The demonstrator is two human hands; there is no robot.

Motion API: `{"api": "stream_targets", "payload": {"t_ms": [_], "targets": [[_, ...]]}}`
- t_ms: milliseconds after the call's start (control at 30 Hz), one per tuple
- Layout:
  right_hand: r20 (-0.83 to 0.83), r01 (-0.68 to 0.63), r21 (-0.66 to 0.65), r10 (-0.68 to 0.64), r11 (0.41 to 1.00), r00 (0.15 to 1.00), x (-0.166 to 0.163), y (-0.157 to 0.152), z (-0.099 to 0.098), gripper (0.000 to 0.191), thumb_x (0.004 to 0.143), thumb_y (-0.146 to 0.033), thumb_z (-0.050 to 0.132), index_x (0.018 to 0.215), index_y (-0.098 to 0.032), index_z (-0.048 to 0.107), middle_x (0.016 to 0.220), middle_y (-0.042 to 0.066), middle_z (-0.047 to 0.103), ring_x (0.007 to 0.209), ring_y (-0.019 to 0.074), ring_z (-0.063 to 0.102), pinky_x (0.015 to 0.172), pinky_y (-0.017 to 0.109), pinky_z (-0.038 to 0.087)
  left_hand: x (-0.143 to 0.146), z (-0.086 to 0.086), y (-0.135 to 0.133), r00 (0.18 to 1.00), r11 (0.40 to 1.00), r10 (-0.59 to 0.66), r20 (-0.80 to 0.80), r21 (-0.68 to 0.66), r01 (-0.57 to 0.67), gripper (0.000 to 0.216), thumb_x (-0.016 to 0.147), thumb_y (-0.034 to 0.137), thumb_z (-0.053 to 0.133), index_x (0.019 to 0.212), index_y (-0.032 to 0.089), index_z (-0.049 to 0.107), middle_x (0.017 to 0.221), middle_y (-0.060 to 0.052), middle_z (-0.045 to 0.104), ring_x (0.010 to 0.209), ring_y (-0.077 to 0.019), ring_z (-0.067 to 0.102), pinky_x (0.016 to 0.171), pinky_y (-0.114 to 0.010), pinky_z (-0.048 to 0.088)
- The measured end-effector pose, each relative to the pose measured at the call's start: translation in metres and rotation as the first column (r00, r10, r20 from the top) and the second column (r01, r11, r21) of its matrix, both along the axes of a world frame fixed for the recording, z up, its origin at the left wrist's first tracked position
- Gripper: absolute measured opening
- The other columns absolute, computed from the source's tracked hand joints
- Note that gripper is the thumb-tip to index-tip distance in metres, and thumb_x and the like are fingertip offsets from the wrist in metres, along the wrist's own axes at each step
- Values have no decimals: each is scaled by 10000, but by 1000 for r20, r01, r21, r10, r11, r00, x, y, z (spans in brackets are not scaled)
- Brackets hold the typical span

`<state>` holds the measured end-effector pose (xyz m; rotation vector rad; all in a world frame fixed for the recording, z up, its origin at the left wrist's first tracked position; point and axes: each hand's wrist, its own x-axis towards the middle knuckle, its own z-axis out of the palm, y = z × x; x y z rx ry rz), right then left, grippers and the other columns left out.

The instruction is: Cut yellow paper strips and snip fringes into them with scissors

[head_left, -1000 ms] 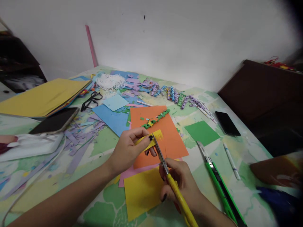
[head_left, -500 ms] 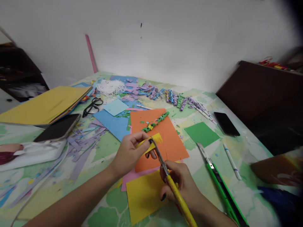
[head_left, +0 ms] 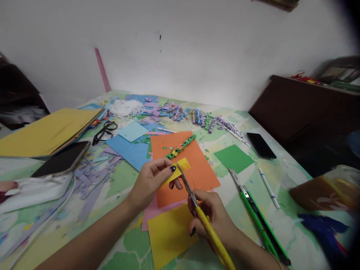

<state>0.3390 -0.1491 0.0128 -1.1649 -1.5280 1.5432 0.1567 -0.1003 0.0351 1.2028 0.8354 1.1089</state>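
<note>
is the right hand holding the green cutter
No, the right hand holds the yellow-handled scissors, while the green cutter lies on the table to its right.

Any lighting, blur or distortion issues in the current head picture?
Head view: the wall is softly lit; the yellow strip and scissors look fairly clear; the brown container at right is smeared; the upper right corner falls to black; the dark furniture loses detail in shadow.

I note glasses and a phone at left, a second phone right, a pink stick against the far wall.
</note>
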Motion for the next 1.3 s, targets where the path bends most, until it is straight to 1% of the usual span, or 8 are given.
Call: {"api": "stream_targets", "payload": {"t_ms": [200,333,633,767,933,1000,1133,1300], "targets": [[9,-3,-3,3,1000,1000,-1,0,1,503,497,-446,860,616,-195,441,513,-94,353,450,62,282,383,193,224,0,3,-2,998,1000,28,-58,8,-28,165,858,251,599,739,141,632,580,-20,667,547,-127,609,550,-227,423],[-1,0,-8,0,1000,1000,-1,1,0,512,487,-450,863,613,-197,436,510,-93,345,450,62,267,385,196,216,0,2,-2,998,1000,19,-52,-3,-19,162,864,237,596,737,143,631,585,-14,671,560,-119,614,552,-215,425],[-3,-19,25,19,1000,1000,0,1,-2,488,551,-488,819,625,-200,432,527,-84,337,479,75,261,405,208,208,1,2,-1,1000,1000,1,-25,13,-1,166,876,206,574,741,139,640,578,-13,682,553,-107,616,557,-203,427],[-27,-46,23,47,999,999,2,0,-4,515,564,-551,799,649,-201,431,537,-81,334,482,76,260,405,207,212,1,3,-1,999,1000,8,-32,15,-8,166,873,206,579,735,139,643,582,-9,685,555,-105,620,561,-200,431],[-82,-84,49,88,995,993,5,-1,-5,641,507,-754,709,669,-187,456,524,-74,351,483,78,284,417,211,229,2,2,-1,998,999,21,-59,26,-19,190,867,239,596,707,144,632,576,0,680,547,-101,612,550,-194,434],[-90,-87,45,91,995,992,6,-1,-5,682,483,-804,666,666,-182,457,513,-74,358,475,74,286,414,210,220,2,1,-1,997,999,23,-80,44,-19,188,865,234,600,702,145,632,568,7,676,539,-92,602,548,-186,429],[-92,-92,26,94,995,991,5,0,-5,696,474,-820,646,672,-180,457,499,-81,352,451,64,285,405,206,213,1,-1,0,994,998,25,-102,64,-18,188,873,205,583,701,148,630,565,16,674,528,-77,589,543,-175,416],[-103,-73,50,78,996,992,4,0,-6,666,483,-782,690,649,-180,459,517,-67,367,468,75,310,405,200,253,1,-2,0,994,997,28,-107,76,-20,187,876,194,575,704,147,631,565,16,674,530,-74,586,544,-173,419]]}}
